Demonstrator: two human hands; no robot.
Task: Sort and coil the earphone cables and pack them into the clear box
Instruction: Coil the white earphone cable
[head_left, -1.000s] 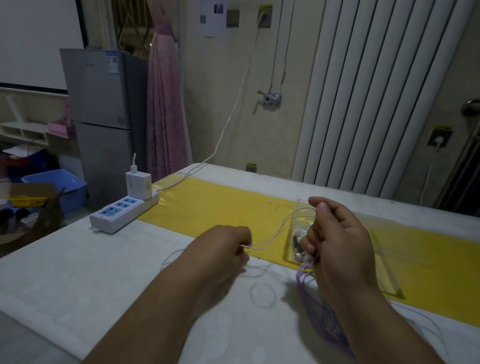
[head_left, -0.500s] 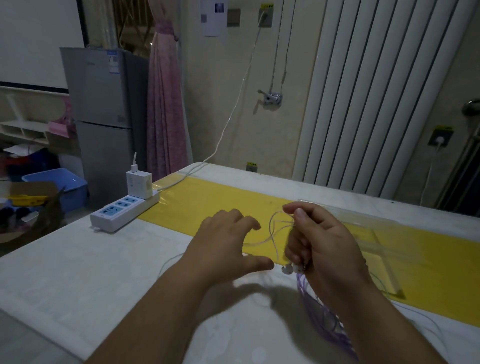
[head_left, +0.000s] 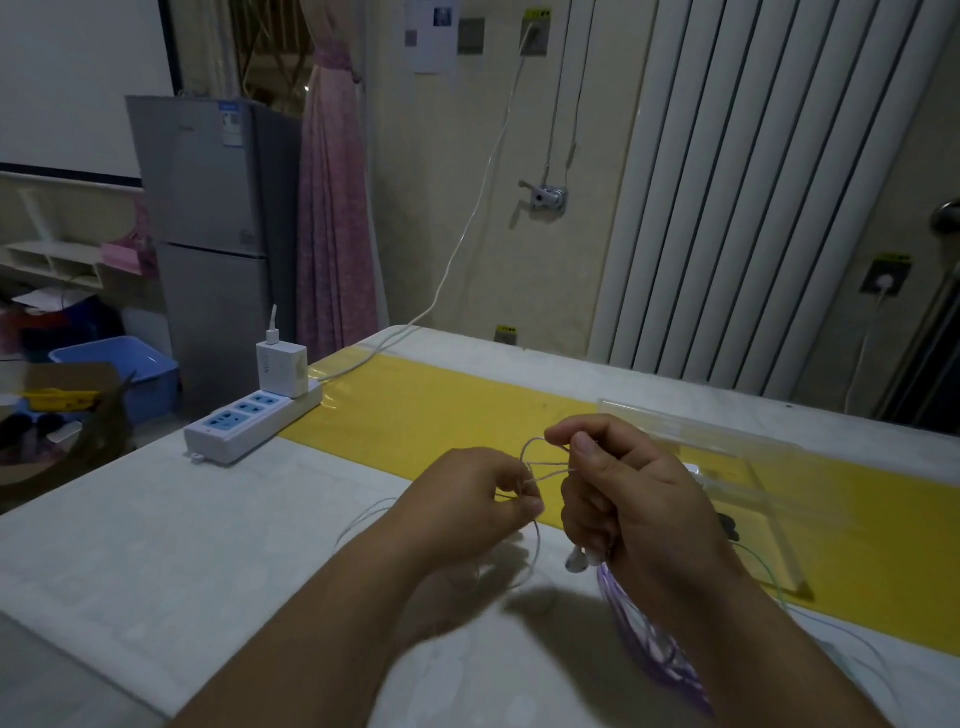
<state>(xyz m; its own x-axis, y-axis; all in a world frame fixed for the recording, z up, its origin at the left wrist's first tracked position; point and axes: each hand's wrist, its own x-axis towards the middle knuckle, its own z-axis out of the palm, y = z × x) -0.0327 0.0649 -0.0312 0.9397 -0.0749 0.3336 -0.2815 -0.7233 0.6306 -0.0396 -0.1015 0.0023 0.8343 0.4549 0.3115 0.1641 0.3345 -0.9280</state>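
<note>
We are working over the bench (head_left: 156, 545) with both hands raised just above it, coiling a thin white earphone cable (head_left: 545, 470). Our left hand (head_left: 467, 499) has its grip pinched together on the cable, feeding it across, while our right hand (head_left: 634, 499) has its grip clamped on the loops, thumb pressing them against the fingers so the coil cannot spring open. The white earbuds (head_left: 579, 560) hang from under the right hand, kept at the bottom so the free length can be wound above them, we judge. A slack run of the same cable trails down onto the bench beneath the left hand. A purple cable (head_left: 649, 639) lies bundled under our right forearm, seemingly waiting its turn. The clear box (head_left: 769, 499) sits just beyond the right hand on the yellow strip (head_left: 441, 415), near enough to drop a finished coil in. A power strip (head_left: 249, 421) lies well apart to the left.
</note>
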